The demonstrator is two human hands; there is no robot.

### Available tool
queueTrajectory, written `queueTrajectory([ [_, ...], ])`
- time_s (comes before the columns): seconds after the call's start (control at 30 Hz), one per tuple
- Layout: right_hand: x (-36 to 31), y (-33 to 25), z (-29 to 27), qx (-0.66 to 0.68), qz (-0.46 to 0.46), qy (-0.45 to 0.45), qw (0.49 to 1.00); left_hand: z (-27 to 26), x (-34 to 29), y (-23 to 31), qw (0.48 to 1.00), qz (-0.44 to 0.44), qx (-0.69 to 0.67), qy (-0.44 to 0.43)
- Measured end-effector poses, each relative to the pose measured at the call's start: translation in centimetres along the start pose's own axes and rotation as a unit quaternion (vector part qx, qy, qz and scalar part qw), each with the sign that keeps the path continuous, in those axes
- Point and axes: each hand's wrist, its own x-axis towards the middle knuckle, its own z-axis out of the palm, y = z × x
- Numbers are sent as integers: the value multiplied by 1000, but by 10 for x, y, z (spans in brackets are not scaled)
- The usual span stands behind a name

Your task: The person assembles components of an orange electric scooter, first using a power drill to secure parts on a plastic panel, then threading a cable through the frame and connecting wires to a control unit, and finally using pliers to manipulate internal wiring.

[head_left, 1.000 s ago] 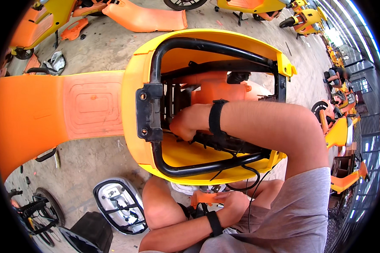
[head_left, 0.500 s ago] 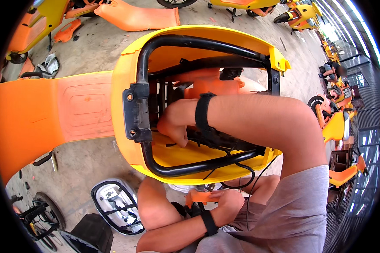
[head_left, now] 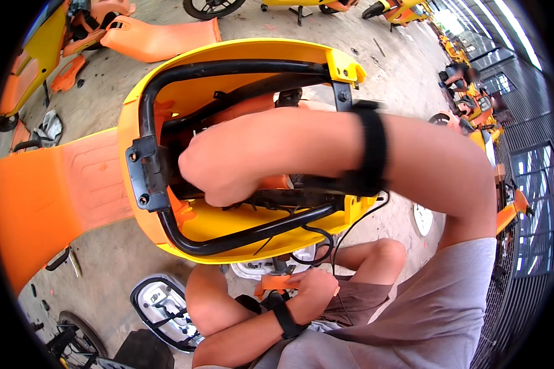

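Observation:
In front of me is a yellow and orange scooter body shell (head_left: 252,246) around a bent black tube frame (head_left: 240,249). My right hand (head_left: 218,166) hangs over the shell's opening, near the black bracket (head_left: 146,173) at its left end. Motion smears it and its fingers are mostly hidden, so what they hold does not show. Low in front of my body, my left hand (head_left: 317,289) is closed on a small orange plastic part (head_left: 278,282). Black cables (head_left: 333,251) hang from the shell beside it.
A long orange panel (head_left: 37,203) extends left from the shell. On the concrete floor lie a white-and-black seat pan (head_left: 166,310), a black box (head_left: 144,350) and an orange seat-shaped piece (head_left: 160,38). Other scooters (head_left: 31,74) stand around; a person (head_left: 455,77) sits far right.
My right hand has lifted from deeper inside the shell and now shows larger and blurred. The whole view has shifted, with the shell further left. The left hand keeps the orange part.

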Motion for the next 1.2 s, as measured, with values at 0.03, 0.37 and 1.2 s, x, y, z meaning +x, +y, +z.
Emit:
queueTrajectory([
  [0.03,-26,14,10,64,-1,68,996,-5,0,1,999,34,26,14],
  [0.37,-188,61,187,532,185,489,666,22,4,0,998,-14,54,26],
  [1.2,-127,88,322,827,85,450,326,14,29,-4,998,5,33,-44],
])
